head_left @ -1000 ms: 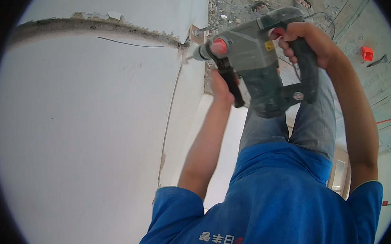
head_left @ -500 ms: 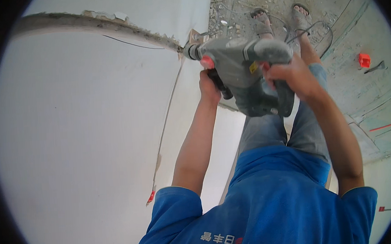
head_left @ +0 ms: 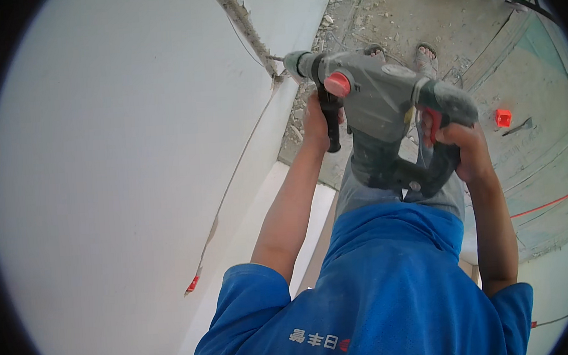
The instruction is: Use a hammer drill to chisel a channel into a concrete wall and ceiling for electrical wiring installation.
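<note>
A grey and dark green rotary hammer drill with a red knob on its side is held in front of my body. My left hand is wrapped round its black side handle. Round the rear grip, by the red trigger, closes my right hand. The bit points left at the lower end of a rough groove cut in the white wall. Whether the bit's tip touches the wall I cannot tell.
Broken rubble lies along the wall's foot. On the dusty concrete floor are an orange-red box, a flat metal tool and a cable. A thin chased line runs down the wall to a red box. My sandalled feet stand beyond the drill.
The drill and both hands have shifted right in the picture, and the bit now shows outside the groove's end. The view has turned, so the groove appears steeper. Both hands keep their grip.
</note>
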`<state>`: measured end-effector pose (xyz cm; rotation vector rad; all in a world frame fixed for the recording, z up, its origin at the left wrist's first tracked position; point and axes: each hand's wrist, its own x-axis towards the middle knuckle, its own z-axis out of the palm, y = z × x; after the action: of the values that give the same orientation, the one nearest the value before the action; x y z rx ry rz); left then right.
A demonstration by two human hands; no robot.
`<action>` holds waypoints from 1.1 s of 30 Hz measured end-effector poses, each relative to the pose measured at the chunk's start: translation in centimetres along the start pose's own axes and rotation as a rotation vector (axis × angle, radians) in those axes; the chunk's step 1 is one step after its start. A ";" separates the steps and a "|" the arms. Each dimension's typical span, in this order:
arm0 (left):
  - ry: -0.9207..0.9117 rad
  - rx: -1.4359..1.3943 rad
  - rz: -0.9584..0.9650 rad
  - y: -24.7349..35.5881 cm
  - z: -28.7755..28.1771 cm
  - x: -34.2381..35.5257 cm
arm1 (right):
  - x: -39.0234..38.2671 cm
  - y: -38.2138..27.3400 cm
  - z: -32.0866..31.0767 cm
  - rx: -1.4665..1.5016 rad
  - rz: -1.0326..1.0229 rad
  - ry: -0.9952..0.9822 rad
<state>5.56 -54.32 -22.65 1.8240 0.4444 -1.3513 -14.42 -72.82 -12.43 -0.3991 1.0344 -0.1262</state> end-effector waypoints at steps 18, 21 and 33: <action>0.237 -0.026 0.016 0.8 0.1 3.0 | 4.3 1.0 0.8 -0.074 0.027 0.011; 0.240 -0.031 -0.015 0.7 -1.1 3.7 | 3.8 0.6 1.7 -0.081 0.008 0.024; 0.306 -0.142 -0.085 -0.7 -0.7 4.3 | 5.5 0.2 1.4 -0.181 -0.008 -0.022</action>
<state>7.12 -54.10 -26.73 1.9151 0.7665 -1.0667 -10.45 -73.87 -16.29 -0.5675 1.0255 -0.0355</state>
